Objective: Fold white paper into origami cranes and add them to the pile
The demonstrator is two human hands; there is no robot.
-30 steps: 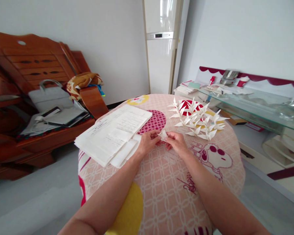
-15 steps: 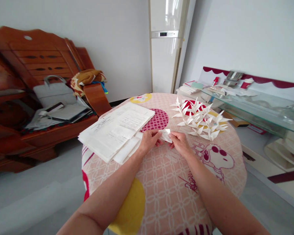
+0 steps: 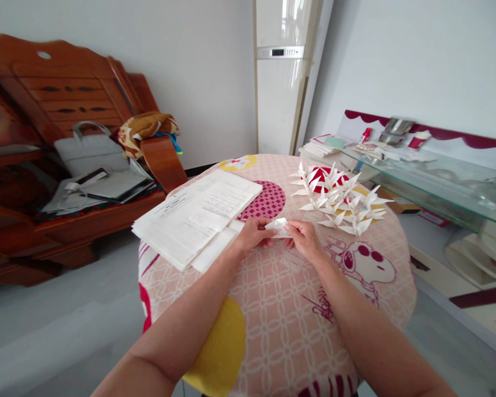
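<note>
Between my two hands is a small piece of folded white paper [image 3: 278, 226], held just above the patterned tablecloth. My left hand [image 3: 254, 234] pinches its left side, thumb on top. From the right, my right hand [image 3: 303, 238] grips the other side between thumb and fingers. Several white paper cranes [image 3: 341, 201] stand clustered beyond my right hand. A stack of printed paper sheets [image 3: 198, 215] lies to the left of my left hand, with smaller pieces of paper [image 3: 217, 251] partly beneath it.
The round table [image 3: 281, 309] wears a pink cloth with cartoon prints. A wooden sofa [image 3: 78, 99] on the left carries a grey bag [image 3: 89, 151] and papers. To the right stands a glass-topped cabinet [image 3: 446, 182]; a tall air conditioner [image 3: 279, 99] fills the corner.
The folded paper was narrow and bunched between my fingers, then spread wider and flatter; now its top comes to a low peak. Both hands keep hold. The camera view has shifted slightly.
</note>
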